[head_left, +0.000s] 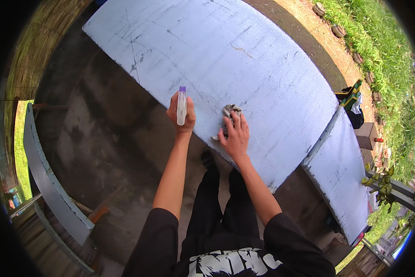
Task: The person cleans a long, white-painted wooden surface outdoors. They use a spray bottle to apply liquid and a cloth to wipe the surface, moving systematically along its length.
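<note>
My left hand is closed around a spray bottle, seen from above as a long whitish top with a purple tip pointing away from me. It is held over the near edge of a pale blue-white table, whose worn surface has dark scratches and stains. My right hand rests on a crumpled greyish rag on the tabletop, fingers bent over it. Part of the rag shows beyond the fingertips and a bit by the thumb; the palm hides the rest.
A second pale table adjoins at the right. A long bench stands at the left on the dark floor. Beyond the table lie a black item, a grey block and grass. A woven screen is at the far left.
</note>
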A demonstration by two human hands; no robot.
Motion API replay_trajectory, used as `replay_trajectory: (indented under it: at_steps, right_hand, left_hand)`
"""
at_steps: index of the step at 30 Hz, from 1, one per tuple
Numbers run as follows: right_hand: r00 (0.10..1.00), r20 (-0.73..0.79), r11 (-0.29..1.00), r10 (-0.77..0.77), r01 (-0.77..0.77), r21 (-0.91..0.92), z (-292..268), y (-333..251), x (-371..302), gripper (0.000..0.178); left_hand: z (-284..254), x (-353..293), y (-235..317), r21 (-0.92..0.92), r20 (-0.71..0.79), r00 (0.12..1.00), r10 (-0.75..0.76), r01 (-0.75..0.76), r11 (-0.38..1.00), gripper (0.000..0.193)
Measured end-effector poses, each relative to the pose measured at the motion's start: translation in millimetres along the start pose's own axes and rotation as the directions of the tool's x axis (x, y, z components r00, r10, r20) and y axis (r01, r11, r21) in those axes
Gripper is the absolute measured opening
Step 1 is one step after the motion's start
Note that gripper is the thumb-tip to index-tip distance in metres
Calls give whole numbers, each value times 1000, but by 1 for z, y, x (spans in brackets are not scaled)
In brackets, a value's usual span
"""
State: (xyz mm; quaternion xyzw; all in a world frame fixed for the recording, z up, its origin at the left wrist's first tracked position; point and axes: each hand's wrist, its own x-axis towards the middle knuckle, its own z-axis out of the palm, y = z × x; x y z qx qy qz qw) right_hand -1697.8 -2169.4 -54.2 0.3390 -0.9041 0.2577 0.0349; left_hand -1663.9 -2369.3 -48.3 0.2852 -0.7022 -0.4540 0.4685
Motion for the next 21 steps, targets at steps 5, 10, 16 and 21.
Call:
replay_trajectory:
  at_steps: [5,10,16,21]
  right_hand:
    - [978,176,993,-115,113,21,-49,33,-71,37]
    - [969,-76,954,235,-245,-172,-87,129,-47,37]
    - [915,-262,900,307,-369,-232,-25,96,59,39]
    - [992,-77,987,102,-111,-113,21,18,44,44]
  left_hand:
    - [1,-2,-3,24,-23,999,36,-35,999,26]
    - [4,-2,6,1,-20,1000,7,-7,1000,27]
    - [2,-4,-4,30,-24,1000,19,-18,999,28]
    - [-1,-4,-10,58,-26,998,53,-51,997,30]
